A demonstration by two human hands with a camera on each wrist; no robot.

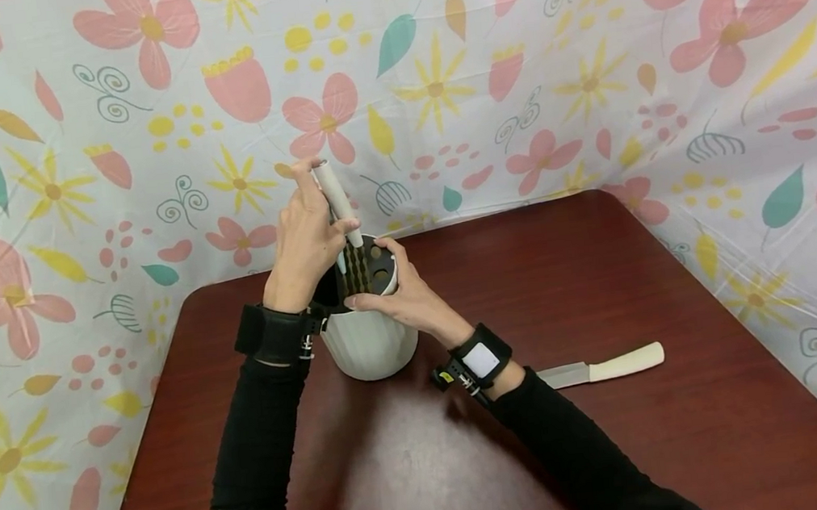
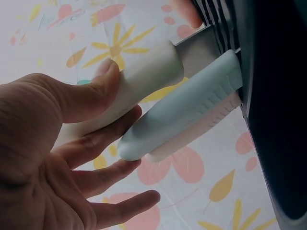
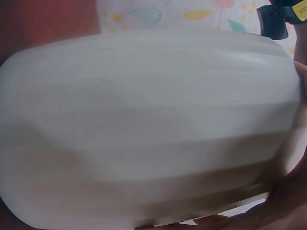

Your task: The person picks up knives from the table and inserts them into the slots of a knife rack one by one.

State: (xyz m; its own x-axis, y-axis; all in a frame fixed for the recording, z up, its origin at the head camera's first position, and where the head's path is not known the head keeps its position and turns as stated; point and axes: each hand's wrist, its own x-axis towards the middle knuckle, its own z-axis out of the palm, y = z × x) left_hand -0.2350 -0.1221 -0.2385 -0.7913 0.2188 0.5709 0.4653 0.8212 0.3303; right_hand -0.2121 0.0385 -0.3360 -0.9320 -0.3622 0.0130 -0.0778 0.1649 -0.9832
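Observation:
A white ribbed knife holder [image 1: 370,339] with a black slotted top stands on the dark red table [image 1: 601,287]. My left hand [image 1: 303,240] pinches the cream handle of a knife [image 1: 336,196] whose blade sits partly in a slot. In the left wrist view, thumb and fingers hold that cream handle [image 2: 139,86]; a pale blue-handled knife [image 2: 187,115] stands in the slot beside it. My right hand [image 1: 393,293] grips the holder's rim and side. The holder's white wall [image 3: 144,129] fills the right wrist view.
Another cream-handled knife [image 1: 601,368] lies flat on the table to the right of my right forearm. A floral cloth [image 1: 582,70] hangs behind and at both sides of the table. The table's front edge is near my elbows.

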